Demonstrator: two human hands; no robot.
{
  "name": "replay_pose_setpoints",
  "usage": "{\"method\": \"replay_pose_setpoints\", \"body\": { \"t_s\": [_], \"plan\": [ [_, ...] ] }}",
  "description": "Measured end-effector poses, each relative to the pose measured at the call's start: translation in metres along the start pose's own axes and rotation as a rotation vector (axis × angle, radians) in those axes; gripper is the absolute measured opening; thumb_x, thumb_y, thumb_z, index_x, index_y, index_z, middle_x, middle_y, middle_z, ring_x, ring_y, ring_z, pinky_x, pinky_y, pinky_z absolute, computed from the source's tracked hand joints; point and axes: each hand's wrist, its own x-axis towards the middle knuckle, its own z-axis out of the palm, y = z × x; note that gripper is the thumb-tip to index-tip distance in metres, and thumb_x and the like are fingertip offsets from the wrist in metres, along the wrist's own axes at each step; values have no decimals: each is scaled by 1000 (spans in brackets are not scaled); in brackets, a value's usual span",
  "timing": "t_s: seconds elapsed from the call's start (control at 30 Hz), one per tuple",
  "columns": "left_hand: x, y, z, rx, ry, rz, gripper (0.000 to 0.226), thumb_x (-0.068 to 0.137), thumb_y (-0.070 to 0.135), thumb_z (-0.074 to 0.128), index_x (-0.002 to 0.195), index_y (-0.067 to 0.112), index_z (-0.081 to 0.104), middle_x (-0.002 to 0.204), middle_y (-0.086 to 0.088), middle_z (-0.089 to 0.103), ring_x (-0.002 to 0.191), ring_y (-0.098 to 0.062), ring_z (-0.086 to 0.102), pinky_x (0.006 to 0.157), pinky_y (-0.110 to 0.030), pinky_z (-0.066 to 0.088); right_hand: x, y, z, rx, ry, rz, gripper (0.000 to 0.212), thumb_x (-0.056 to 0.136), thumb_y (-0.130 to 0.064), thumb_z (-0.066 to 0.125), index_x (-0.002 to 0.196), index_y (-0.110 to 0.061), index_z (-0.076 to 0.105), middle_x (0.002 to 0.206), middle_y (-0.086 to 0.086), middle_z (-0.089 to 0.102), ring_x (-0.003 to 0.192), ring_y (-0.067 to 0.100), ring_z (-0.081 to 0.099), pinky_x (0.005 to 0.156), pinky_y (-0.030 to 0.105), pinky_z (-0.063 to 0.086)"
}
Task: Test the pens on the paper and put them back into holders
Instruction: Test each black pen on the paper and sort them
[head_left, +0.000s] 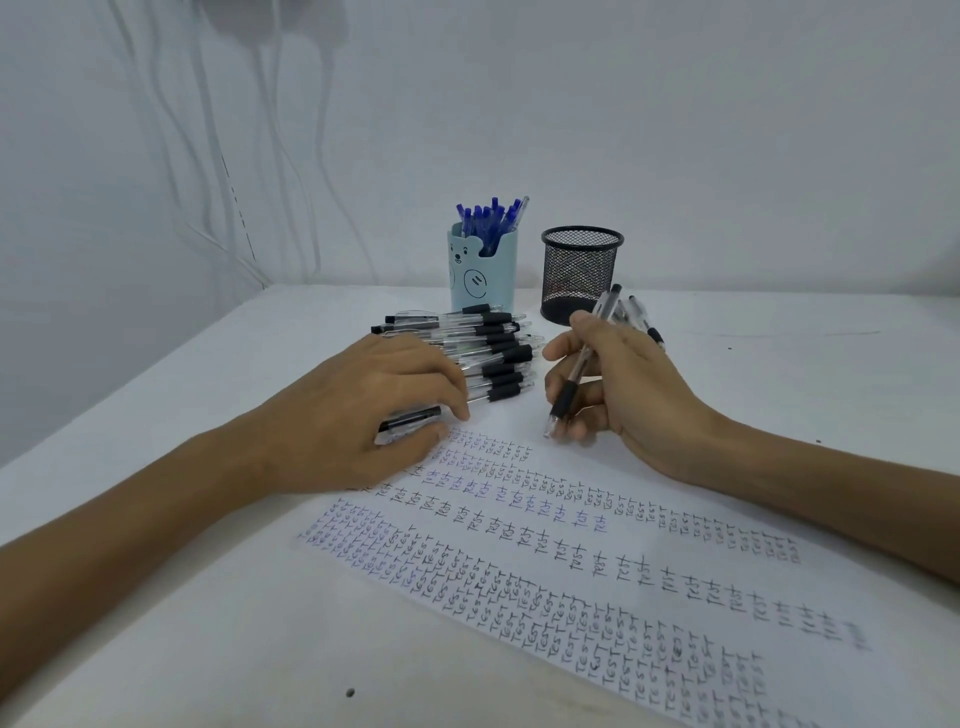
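There are two holders at the back of the desk (208, 623). One is a blue bear cup (480, 275) and one is a black mesh cup (582, 270). They stand side by side and do not touch. The bear cup is full of blue pens (491, 215), about ten, packed too close to count for sure. No pens stick up above the rim of the mesh cup. A pile (498, 353) of clear pens with black parts lies in front of the bear cup, more than ten of them, all pointing the same way. Two or three more pens (641, 317) lie by the mesh cup, behind the right grip (623, 384). There is one paper (571, 551), and it is covered with rows of the word TEST in black and blue. The right grip is curled round one pen (576, 371) and holds it with the tip down, just above the top edge of the paper. The left grip (363, 410) lies on the near side of the pile with its fingers spread and almost straight. One pen sits between its thumb and first finger, but I cannot tell if it is pinched. The desk is white, with a small dark spot (350, 692) near the front. The wall (675, 130) is plain white, and thin cords (291, 156) hang down it on the left.
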Motion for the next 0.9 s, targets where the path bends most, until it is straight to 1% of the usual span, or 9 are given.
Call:
{"method": "replay_pose_setpoints", "body": {
  "t_s": [0.13, 0.2, 0.27, 0.37, 0.5, 0.6, 0.67, 0.77, 0.9],
  "plan": [
    [-1, -1, 1, -8, -10, 8, 18, 104, 30, 59, 116, 25, 72, 124, 15, 64, 115, -7, 59, 99, -29, 42, 14, -1, -11, -211, 78, -117, 46, 102, -49, 53, 104, -5, 67, 58, 2, 60, 44, 22, 54, 36, 22, 32],
    [0, -2, 2, -20, -4, 11, 19, 104, 31, 58, 115, 26, 72, 124, 15, 64, 115, -6, 58, 100, -27, 42, 29, -6, -26, -309, 152, -156, 43, 98, -47, 63, 96, -5, 67, 57, 6, 61, 43, 23, 52, 43, 25, 37],
    [0, -2, 2, -28, -10, 9, 20, 105, 33, 57, 115, 26, 72, 125, 15, 63, 115, -5, 58, 101, -25, 41, 45, -15, -44, -402, 214, -172, 33, 94, -46, 69, 91, -13, 67, 56, 7, 63, 42, 24, 52, 47, 31, 43],
    [0, -2, 2, -37, -15, 8, 20, 105, 34, 56, 114, 27, 72, 125, 15, 63, 115, -5, 57, 101, -25, 41, 70, -25, -75, -581, 265, -145, 34, 93, -43, 70, 101, -10, 66, 54, 7, 66, 41, 21, 53, 50, 29, 47],
    [-1, -2, 2, -42, -19, 10, 19, 105, 32, 56, 114, 28, 72, 125, 16, 62, 117, -4, 56, 101, -24, 42, 98, -23, -106, -849, 329, -124, 33, 91, -39, 67, 112, -14, 64, 69, 17, 73, 36, 9, 52, 61, 25, 45],
    [0, -2, 3, -49, -15, 9, 18, 105, 31, 57, 114, 27, 72, 125, 15, 61, 117, -5, 57, 101, -25, 42, 112, -15, -117, -974, 357, -122, 33, 89, -41, 67, 110, -16, 68, 65, 9, 70, 47, 17, 58, 71, 29, 53],
    [0, -2, 3, -50, -13, 7, 18, 105, 31, 57, 114, 27, 72, 125, 15, 62, 117, -5, 57, 101, -26, 43, 119, -8, -121, -1037, 358, -115, 35, 88, -43, 69, 110, -16, 70, 76, 8, 71, 62, 20, 63, 84, 36, 57],
    [0, -2, 3, -50, -11, 4, 19, 105, 32, 56, 113, 27, 73, 125, 15, 62, 117, -5, 57, 100, -26, 44, 122, 0, -121, -1080, 359, -122, 34, 90, -46, 67, 107, -17, 71, 93, 10, 72, 93, 26, 66, 89, 40, 55],
    [1, -1, 3, -49, -7, 1, 20, 105, 32, 56, 113, 27, 73, 124, 16, 62, 117, -4, 57, 100, -28, 44, 122, 4, -118, -1124, 338, -136, 22, 93, -44, 64, 95, -22, 68, 79, 7, 65, 98, 31, 66, 88, 41, 55]
  ]
}}
